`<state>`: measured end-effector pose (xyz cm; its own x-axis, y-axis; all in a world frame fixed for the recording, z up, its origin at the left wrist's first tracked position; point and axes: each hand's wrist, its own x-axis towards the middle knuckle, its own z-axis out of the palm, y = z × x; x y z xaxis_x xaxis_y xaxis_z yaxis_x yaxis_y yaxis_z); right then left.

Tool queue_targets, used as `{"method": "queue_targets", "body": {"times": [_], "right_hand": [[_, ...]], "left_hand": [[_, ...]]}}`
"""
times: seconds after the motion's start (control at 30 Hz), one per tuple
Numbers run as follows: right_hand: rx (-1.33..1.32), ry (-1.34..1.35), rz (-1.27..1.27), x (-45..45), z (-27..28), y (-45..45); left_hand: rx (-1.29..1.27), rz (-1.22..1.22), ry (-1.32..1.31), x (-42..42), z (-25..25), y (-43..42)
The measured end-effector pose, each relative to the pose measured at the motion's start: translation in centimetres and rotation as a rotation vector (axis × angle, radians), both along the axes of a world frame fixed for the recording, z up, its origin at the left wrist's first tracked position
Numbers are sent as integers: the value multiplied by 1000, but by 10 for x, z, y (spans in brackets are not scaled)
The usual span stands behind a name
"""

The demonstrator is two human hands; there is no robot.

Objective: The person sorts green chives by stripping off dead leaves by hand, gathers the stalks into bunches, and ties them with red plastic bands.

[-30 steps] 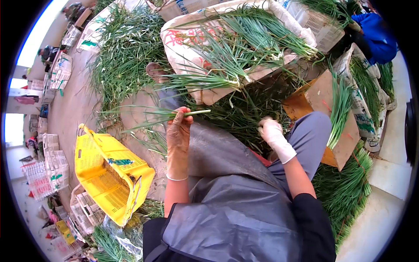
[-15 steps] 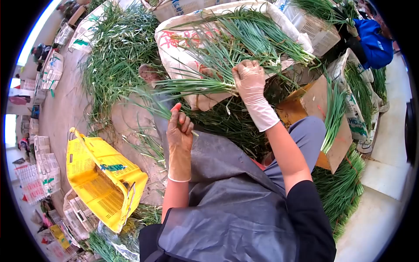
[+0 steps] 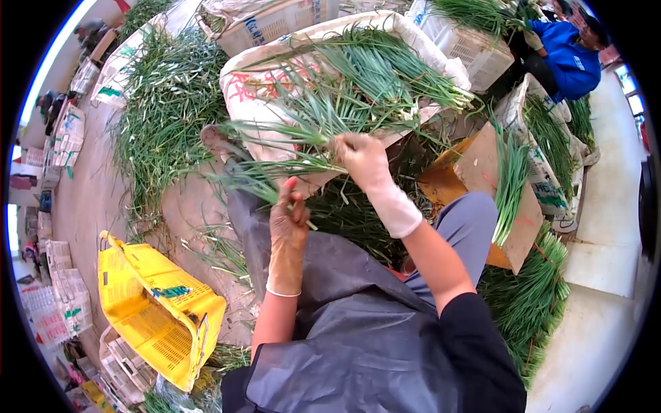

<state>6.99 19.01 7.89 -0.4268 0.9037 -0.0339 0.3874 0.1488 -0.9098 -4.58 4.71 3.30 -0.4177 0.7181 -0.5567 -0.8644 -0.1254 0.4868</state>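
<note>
My left hand (image 3: 289, 219), in a soiled thin glove, is closed on a few scallions (image 3: 258, 184) whose leaves point up and left. Just above and to the right, my right hand (image 3: 361, 162) in a pale glove grips a scallion bunch (image 3: 303, 134) near its white ends, its leaves fanning leftward. The hands are close together but apart, and some leaves overlap between them. Beyond them, a white cloth-lined crate (image 3: 241, 103) with red writing bears more scallions (image 3: 385, 76). The fingertips of my right hand are slightly blurred.
A large heap of loose scallions (image 3: 172, 103) lies on the floor to the left. Below it stands a tilted yellow crate (image 3: 162, 296). At right are a cardboard piece (image 3: 509, 206) with scallions on it and tied scallion bundles (image 3: 530, 296). A person in blue (image 3: 568, 58) works at upper right.
My right hand has come down and left with its scallions, closer to my left hand. My left hand keeps its few scallions. The whole view has shifted slightly.
</note>
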Motion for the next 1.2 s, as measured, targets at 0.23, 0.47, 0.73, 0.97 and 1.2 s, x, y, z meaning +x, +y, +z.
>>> {"method": "queue_targets", "body": {"times": [0.23, 0.47, 0.73, 0.97, 1.2], "right_hand": [[-756, 442, 101, 22, -26, -73], [-1078, 816, -74, 25, -67, -60], [149, -856, 327, 115, -61, -51], [-39, -103, 343, 13, 0, -69], [856, -724, 217, -18, -23, -36]], "left_hand": [[36, -48, 101, 25, -7, 19], [-6, -98, 76, 8, -39, 7], [235, 97, -73, -41, -25, -14], [259, -108, 14, -22, -17, -13], [381, 52, 111, -58, -18, -44]]}}
